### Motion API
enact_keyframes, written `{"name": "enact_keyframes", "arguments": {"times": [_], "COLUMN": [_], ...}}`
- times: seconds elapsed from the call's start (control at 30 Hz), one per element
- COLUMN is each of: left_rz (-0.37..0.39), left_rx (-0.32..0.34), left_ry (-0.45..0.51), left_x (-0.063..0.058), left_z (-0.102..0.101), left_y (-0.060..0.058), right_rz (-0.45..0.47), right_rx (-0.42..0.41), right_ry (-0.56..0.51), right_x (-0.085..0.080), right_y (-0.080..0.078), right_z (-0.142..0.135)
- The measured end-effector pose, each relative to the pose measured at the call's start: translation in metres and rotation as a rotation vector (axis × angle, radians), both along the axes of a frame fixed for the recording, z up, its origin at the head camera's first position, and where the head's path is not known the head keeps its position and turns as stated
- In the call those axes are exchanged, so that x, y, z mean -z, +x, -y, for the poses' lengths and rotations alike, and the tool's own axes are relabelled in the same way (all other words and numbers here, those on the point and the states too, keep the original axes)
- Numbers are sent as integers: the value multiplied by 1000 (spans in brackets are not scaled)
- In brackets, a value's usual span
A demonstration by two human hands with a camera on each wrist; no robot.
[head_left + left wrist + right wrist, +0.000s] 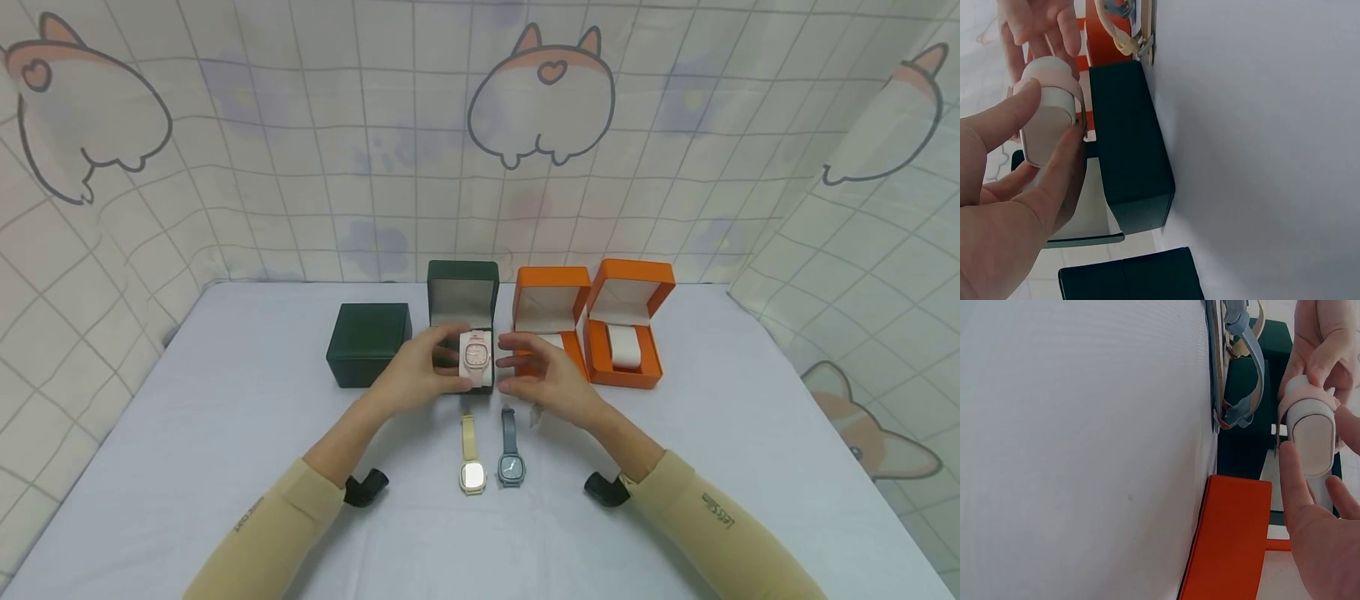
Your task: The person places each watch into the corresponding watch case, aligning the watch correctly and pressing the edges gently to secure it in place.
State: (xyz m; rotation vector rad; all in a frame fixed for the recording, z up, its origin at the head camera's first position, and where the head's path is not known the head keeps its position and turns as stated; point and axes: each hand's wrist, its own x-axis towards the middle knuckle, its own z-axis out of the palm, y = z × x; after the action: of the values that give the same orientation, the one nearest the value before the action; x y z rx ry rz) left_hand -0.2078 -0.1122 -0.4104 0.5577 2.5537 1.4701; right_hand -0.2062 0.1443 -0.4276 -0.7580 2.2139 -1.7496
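On the counter [420,542], nearest, the gold watch [472,476] and blue watch [512,468] lie side by side, unboxed. Beyond, the left hand [416,372] pinches a white cushion [1047,134] with the pink watch [476,355] looped round it; the right hand [551,379] is just beside, fingers apart, holding nothing. The pink watch sits above the open green box [462,270], its base mostly hidden. The step seems to be seating cushion and watch there; that calls for a square, level lowering. The shut green box [369,342], left, hides any contents. Both orange boxes are open: the right one [634,271] holds a bare cushion, the left one's [552,277] is partly covered.
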Motion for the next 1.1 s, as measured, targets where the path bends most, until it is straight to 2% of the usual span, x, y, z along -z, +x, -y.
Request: {"name": "enact_keyframes", "arguments": {"times": [0.33, 1.1], "left_rz": [7, -13], "left_rx": [-3, -46], "left_ry": [-39, -230], "left_x": [-4, -10], "left_z": [4, 2], "left_y": [-7, -19], "right_rz": [18, -7], "right_rx": [8, 16], "right_ry": [9, 57], "right_x": [0, -2], "right_y": [0, 0], "right_z": [-1, -3]}}
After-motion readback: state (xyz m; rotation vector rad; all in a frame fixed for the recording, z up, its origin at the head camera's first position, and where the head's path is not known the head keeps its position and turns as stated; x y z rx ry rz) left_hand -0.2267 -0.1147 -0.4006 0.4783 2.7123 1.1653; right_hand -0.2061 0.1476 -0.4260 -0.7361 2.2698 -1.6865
